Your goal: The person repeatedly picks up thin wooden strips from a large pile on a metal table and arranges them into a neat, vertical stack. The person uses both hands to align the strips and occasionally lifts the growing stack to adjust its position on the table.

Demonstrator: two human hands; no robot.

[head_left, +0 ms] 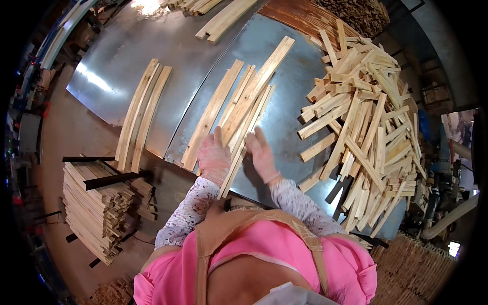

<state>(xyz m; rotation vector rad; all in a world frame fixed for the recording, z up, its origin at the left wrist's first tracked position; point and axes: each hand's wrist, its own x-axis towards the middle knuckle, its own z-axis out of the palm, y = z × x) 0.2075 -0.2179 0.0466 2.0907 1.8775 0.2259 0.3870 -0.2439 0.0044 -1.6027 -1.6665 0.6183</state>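
Observation:
Several pale wooden strips lie fanned out on the metal table in front of me. One long wooden strip (pixel 259 84) lies slantwise across the others, its near end by my left hand. My left hand (pixel 213 160), in a light glove, rests at the near ends of the strips with its fingers stretched forward, touching the wood. Another wooden strip (pixel 213 114) lies just left of it. My right hand (pixel 262 155), also gloved, is beside a narrow strip (pixel 249 140) at the right of the group. Its fingers are apart, and nothing shows inside them.
A large jumbled heap of wooden strips (pixel 366 127) covers the right side of the metal table (pixel 203 38). Three strips (pixel 140 112) lie to the left, over the table edge. Lower left stands a stack of strips (pixel 94 208) between dark bars. More strips (pixel 226 20) lie at the far side.

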